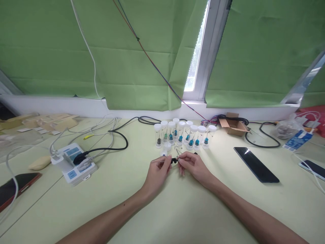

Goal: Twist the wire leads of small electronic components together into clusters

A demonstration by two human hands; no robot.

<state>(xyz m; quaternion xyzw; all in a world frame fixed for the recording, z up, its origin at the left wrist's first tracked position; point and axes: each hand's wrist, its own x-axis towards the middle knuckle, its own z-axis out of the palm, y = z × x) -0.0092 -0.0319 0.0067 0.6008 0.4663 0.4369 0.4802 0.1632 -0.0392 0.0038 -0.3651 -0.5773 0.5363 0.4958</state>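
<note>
My left hand is closed in a pinch, with a thin pale rod lying along its fingers. A small black part bridges the gap between my two hands. From the other side my right hand pinches the same part by its end; its lower fingers curl beneath. Just beyond my fingers stand several clear tubes with white caps, holding teal, green or dark pieces on thin metal stems. Loose thin metal pieces lie in front of them, beside a white cap.
A white power strip with plugs and cables sits left. To the right are a black phone, an open cardboard box and a second phone. Another phone lies at the left edge. Green blinds hang behind the table.
</note>
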